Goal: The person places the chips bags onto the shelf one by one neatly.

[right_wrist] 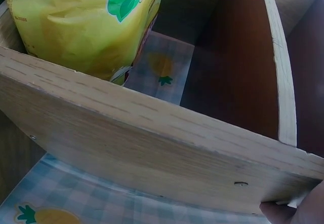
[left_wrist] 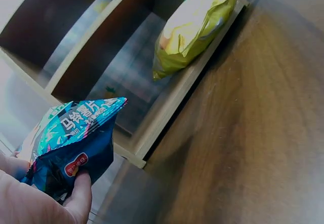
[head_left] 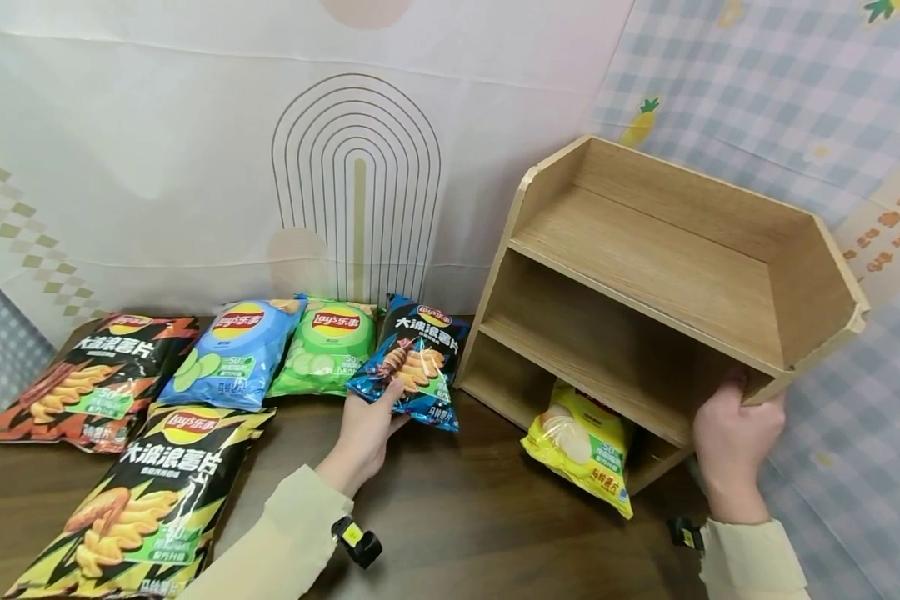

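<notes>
My left hand (head_left: 363, 435) pinches the lower left edge of a black-and-blue bag of chips (head_left: 429, 346), thumb on its front. The bag stands tilted by the left side of a wooden shelf (head_left: 645, 242). The left wrist view shows the bag's printed lower end (left_wrist: 76, 127) beside the shelf frame. My right hand (head_left: 738, 437) grips the shelf's right side panel, and only a bit of it appears in the right wrist view. In the lowest compartment, a yellow bag of chips (head_left: 581, 442) leans out past the front edge.
On the wooden table (head_left: 450, 508), a red-and-black bag (head_left: 97, 383), a light blue bag (head_left: 232, 354), a green bag (head_left: 326, 350) and a yellow-and-black bag (head_left: 142, 508) lie to the left. Patterned cloth (head_left: 195, 167) hangs behind.
</notes>
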A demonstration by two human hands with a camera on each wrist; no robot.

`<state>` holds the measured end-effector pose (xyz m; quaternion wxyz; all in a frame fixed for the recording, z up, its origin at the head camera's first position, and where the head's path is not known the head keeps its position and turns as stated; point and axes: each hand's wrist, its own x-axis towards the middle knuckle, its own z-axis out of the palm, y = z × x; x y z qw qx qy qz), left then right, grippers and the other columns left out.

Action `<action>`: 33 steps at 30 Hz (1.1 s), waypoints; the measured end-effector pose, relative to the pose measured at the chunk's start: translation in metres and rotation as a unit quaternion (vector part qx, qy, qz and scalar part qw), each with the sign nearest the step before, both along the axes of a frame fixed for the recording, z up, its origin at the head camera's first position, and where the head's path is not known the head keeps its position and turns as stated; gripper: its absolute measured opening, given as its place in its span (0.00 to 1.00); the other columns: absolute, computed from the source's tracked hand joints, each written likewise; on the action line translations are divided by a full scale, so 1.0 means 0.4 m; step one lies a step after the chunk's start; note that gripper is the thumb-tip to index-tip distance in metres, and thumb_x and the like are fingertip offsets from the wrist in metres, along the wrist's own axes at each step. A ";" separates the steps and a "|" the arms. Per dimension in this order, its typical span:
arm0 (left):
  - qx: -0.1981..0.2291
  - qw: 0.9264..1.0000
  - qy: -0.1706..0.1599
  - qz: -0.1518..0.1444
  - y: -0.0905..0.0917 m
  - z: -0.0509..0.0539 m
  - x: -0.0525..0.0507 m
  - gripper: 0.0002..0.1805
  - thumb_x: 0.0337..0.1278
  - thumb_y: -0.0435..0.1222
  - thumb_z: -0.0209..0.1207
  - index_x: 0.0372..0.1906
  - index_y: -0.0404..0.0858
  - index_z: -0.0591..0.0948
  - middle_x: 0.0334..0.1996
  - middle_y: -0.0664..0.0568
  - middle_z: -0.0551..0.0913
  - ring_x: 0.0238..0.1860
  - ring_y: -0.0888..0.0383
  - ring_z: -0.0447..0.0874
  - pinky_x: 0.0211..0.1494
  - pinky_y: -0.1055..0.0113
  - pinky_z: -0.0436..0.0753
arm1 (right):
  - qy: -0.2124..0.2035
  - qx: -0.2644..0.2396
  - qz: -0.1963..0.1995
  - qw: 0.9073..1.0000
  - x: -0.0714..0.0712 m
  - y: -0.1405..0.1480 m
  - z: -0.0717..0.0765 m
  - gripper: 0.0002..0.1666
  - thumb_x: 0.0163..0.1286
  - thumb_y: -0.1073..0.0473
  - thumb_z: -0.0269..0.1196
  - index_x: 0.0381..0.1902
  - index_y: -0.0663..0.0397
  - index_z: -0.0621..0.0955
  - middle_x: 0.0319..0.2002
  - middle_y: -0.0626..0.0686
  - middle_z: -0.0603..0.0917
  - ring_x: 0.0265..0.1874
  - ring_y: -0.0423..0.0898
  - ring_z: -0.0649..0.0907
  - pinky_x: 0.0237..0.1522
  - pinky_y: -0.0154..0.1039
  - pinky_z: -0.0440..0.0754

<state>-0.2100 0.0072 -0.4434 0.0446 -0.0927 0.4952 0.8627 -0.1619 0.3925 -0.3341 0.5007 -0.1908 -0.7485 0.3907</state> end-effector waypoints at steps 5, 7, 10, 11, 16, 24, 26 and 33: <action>0.003 1.000 -0.017 -0.013 -0.024 -0.006 0.027 0.32 0.69 0.37 0.56 0.71 0.43 0.56 0.64 0.45 0.68 0.61 0.47 0.71 0.58 0.47 0.75 | 0.000 -0.003 -0.003 1.000 0.000 0.003 0.001 0.19 0.71 0.54 0.53 0.56 0.52 0.78 0.48 0.56 0.81 0.48 0.48 0.77 0.57 0.38 0.72; 0.002 1.000 -0.020 -0.018 -0.031 -0.007 0.037 0.33 0.68 0.38 0.57 0.72 0.43 0.56 0.64 0.45 0.68 0.62 0.47 0.70 0.58 0.46 0.75 | 0.001 -0.003 -0.003 1.000 0.000 0.004 0.001 0.19 0.71 0.54 0.53 0.56 0.52 0.78 0.48 0.56 0.81 0.49 0.47 0.77 0.57 0.37 0.72; -0.001 0.999 -0.020 -0.024 -0.043 -0.011 0.053 0.31 0.68 0.39 0.57 0.70 0.43 0.58 0.64 0.45 0.68 0.62 0.48 0.71 0.59 0.47 0.74 | -0.001 -0.004 -0.005 1.000 0.001 0.006 0.001 0.20 0.71 0.54 0.53 0.57 0.52 0.78 0.49 0.57 0.81 0.50 0.48 0.77 0.57 0.38 0.71; -0.001 0.999 -0.022 -0.026 -0.047 -0.012 0.058 0.30 0.68 0.39 0.57 0.70 0.43 0.59 0.64 0.46 0.69 0.62 0.48 0.71 0.59 0.47 0.74 | -0.002 -0.004 -0.006 1.000 0.001 0.006 0.001 0.20 0.71 0.53 0.53 0.57 0.53 0.78 0.49 0.57 0.81 0.49 0.48 0.77 0.57 0.38 0.71; 0.002 0.999 -0.028 -0.039 -0.064 -0.021 0.088 0.29 0.69 0.40 0.56 0.70 0.41 0.60 0.63 0.45 0.70 0.61 0.48 0.73 0.59 0.49 0.75 | -0.004 -0.006 -0.006 1.000 0.002 0.007 0.000 0.20 0.71 0.53 0.53 0.57 0.52 0.77 0.49 0.58 0.80 0.50 0.48 0.77 0.58 0.38 0.71; 0.012 0.998 -0.046 -0.045 -0.089 -0.037 0.141 0.32 0.67 0.43 0.58 0.70 0.38 0.60 0.63 0.41 0.70 0.58 0.50 0.76 0.60 0.51 0.74 | -0.007 -0.007 -0.007 1.000 0.000 0.007 -0.005 0.20 0.71 0.53 0.52 0.57 0.52 0.77 0.49 0.58 0.80 0.49 0.50 0.77 0.57 0.40 0.71; 0.019 0.998 -0.051 -0.044 -0.096 -0.040 0.154 0.32 0.67 0.43 0.58 0.70 0.39 0.60 0.63 0.41 0.70 0.57 0.51 0.77 0.59 0.52 0.75 | -0.007 -0.004 -0.008 1.000 0.001 0.007 -0.005 0.20 0.71 0.53 0.52 0.57 0.53 0.77 0.48 0.58 0.80 0.48 0.50 0.77 0.57 0.40 0.72; 0.003 0.997 -0.056 -0.060 -0.104 -0.042 0.201 0.37 0.62 0.46 0.62 0.70 0.38 0.60 0.64 0.41 0.70 0.57 0.51 0.77 0.59 0.52 0.75 | -0.007 -0.007 -0.006 1.000 -0.001 0.006 -0.001 0.20 0.71 0.53 0.52 0.57 0.52 0.77 0.49 0.59 0.80 0.50 0.50 0.77 0.58 0.40 0.71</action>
